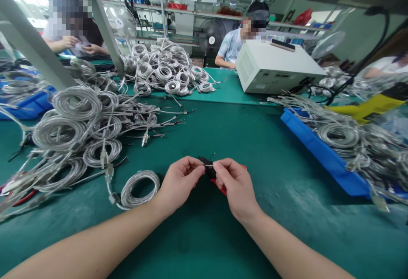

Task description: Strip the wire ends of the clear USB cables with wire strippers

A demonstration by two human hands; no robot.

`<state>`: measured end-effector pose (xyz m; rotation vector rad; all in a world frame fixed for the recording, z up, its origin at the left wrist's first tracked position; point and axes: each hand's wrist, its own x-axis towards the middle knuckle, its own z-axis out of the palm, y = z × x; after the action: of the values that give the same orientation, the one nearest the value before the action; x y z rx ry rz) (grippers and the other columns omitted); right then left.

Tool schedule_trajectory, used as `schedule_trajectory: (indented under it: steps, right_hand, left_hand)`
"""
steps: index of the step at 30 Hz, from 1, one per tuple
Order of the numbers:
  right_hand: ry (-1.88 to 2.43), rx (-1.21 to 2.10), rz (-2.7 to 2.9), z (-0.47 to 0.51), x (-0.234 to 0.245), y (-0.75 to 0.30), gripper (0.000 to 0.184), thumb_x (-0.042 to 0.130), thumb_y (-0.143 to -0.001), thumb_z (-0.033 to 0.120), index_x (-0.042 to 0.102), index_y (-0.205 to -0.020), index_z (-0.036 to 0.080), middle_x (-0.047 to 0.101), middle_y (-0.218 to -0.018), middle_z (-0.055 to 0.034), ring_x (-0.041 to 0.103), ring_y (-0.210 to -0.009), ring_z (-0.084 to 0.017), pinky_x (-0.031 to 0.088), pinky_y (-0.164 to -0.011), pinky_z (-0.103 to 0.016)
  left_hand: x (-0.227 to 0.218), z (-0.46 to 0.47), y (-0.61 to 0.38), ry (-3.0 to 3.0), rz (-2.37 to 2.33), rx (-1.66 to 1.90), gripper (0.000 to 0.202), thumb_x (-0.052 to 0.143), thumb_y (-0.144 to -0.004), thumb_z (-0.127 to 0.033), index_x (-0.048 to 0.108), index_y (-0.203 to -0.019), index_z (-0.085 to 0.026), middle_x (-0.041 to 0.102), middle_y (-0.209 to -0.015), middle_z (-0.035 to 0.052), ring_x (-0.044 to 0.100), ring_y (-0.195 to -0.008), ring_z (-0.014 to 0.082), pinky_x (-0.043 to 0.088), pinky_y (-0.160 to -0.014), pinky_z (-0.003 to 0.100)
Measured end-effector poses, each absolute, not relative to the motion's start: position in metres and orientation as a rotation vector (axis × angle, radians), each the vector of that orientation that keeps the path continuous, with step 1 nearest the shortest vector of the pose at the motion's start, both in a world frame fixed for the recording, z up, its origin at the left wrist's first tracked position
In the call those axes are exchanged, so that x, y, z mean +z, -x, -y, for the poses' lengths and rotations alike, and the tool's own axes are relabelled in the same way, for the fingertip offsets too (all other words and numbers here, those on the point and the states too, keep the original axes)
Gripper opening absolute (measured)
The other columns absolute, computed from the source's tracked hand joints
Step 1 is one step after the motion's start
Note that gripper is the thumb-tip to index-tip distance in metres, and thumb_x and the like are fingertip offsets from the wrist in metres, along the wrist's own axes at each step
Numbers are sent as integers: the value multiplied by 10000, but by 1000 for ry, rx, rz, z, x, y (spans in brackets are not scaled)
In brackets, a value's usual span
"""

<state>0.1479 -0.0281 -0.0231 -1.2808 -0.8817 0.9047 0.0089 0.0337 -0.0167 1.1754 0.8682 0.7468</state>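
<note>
Wire (208, 166) just below centre frame, pinched thumb-to-finger by both left hand (183, 181) and right hand (237, 187), gap between them narrow; looks light, thin and bendy, probably slippery and easy to nick, so best gripped by fingertips near each end, no hard tugging.

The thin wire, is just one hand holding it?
No, the left hand and right hand both pinch the wire between their fingertips.

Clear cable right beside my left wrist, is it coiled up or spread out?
Coiled: the clear cable lies wound in a ring of several loops on the green tabletop.
</note>
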Motion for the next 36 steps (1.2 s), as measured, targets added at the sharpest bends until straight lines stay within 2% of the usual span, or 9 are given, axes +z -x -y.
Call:
schedule_trajectory:
  steps: [4,6,8,12,17,27,36]
  right_hand:
    - [1254,477,1212,34,-22,-147,83,641,-902,221,674,-826,218,581,-793,-2,561,-690,-132,455,-619,-269]
    - [1243,419,1233,34,-21,-147,86,633,-903,194,672,-831,222,583,-809,-5,574,-707,-134,467,-615,-263]
    - [1257,505,1192,32,-20,-147,101,621,-913,210,664,-822,217,576,-783,4,557,-611,-111,453,-540,-247]
    - [1279,698,1113,28,-18,-147,109,615,-919,275,668,-852,208,567,-681,31,488,-457,-76,425,-446,-226]
    - [1253,817,1055,28,-18,-145,111,640,-897,292,680,-838,207,545,-596,48,487,-469,-84,428,-454,-217]
    - [1260,905,937,24,-22,-149,189,687,-867,321,699,-718,206,518,-509,55,478,-475,-103,405,-504,-260]
    - [1258,951,825,25,-21,-147,173,698,-845,346,682,-747,205,501,-488,68,440,-462,-100,372,-512,-262]
  left_hand:
    - [-17,-33,-10,-1176,-833,746,287,707,-763,-401,652,-854,-135,500,-584,-41,381,-497,67,266,-448,194]
    - [-18,-33,-10,-1167,-795,712,314,704,-772,-411,686,-913,-130,508,-599,-32,376,-500,67,257,-451,197]
    - [-20,-34,-9,-1120,-762,685,325,709,-776,-422,699,-927,-135,512,-621,-24,370,-510,66,254,-456,196]
    - [-23,-36,-7,-1034,-712,670,308,745,-757,-437,659,-819,-149,505,-645,-21,352,-521,63,240,-455,192]
    - [-22,-35,-9,-1040,-727,665,332,731,-783,-470,609,-757,-162,471,-595,-44,343,-493,59,232,-441,192]
    - [-21,-33,-9,-1197,-774,676,308,710,-806,-457,657,-763,-157,455,-537,-52,336,-482,68,252,-447,203]
    - [-21,-32,-11,-1204,-806,706,322,710,-798,-470,635,-759,-159,451,-534,-54,336,-482,69,247,-442,198]
